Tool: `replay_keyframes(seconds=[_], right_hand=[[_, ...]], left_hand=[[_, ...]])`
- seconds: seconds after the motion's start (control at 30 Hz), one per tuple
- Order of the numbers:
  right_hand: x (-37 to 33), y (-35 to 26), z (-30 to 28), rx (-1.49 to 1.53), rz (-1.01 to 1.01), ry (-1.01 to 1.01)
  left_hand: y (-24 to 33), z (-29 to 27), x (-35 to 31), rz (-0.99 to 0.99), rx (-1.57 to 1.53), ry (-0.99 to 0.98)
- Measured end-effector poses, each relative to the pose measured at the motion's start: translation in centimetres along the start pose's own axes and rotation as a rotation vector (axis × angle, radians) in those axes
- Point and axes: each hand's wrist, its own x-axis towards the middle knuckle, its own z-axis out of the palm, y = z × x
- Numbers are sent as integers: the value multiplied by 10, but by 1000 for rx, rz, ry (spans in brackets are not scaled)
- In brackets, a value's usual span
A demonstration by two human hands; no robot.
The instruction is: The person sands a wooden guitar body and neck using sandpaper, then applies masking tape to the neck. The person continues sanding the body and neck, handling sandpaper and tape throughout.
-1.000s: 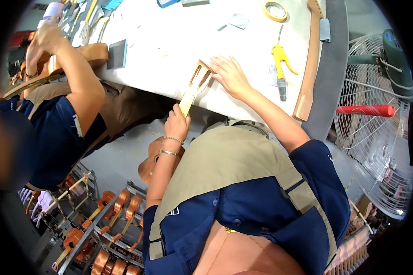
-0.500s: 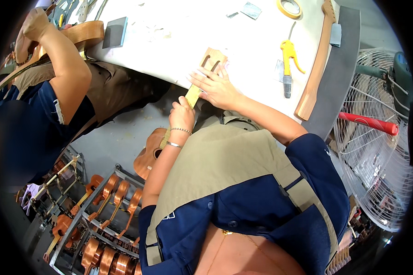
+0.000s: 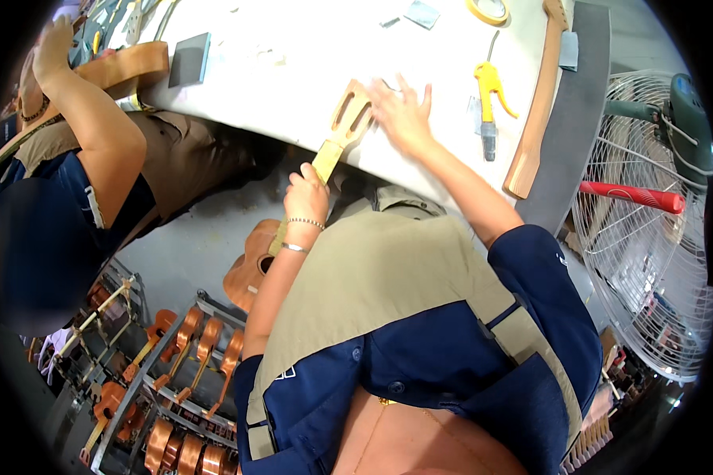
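Note:
A small unvarnished wooden guitar (image 3: 244,273) hangs slantwise beside my left forearm, its body below the table's edge. My left hand (image 3: 306,199) is closed round its neck, which is wrapped in yellow tape (image 3: 327,157). The slotted headstock (image 3: 351,113) points up over the table's near edge. At the headstock's right side my right hand (image 3: 402,115) is spread out, holding nothing. Its fingertips are a little blurred, and I cannot tell whether they touch the wood.
On the white table (image 3: 293,87) lie a yellow air blow gun (image 3: 487,95), a loose guitar neck (image 3: 535,111), a tape roll (image 3: 489,9) and a sanding block (image 3: 190,59). A co-worker (image 3: 95,150) sits left. A caged fan (image 3: 642,229) stands right; a guitar rack (image 3: 146,388) is lower left.
My right hand has slid off the neck and headstock to the right, its fingers spreading. More of the slotted headstock shows. My left hand keeps hold of the neck.

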Motion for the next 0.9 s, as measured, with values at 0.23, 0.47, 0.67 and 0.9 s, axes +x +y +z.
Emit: replay_keyframes(seconds=[0.23, 0.47, 0.67, 0.9], right_hand=[[0, 5, 4, -160, -67, 129], [0, -43, 7, 127, -246, 108], [60, 55, -21, -200, 79, 313], [29, 139, -51, -219, 729, 334]], left_hand=[[-2, -4, -3, 14, 7, 12], [-8, 2, 0, 42, 19, 0], [-13, -5, -1, 37, -121, -45], [-50, 4, -41, -75, -423, 54]])
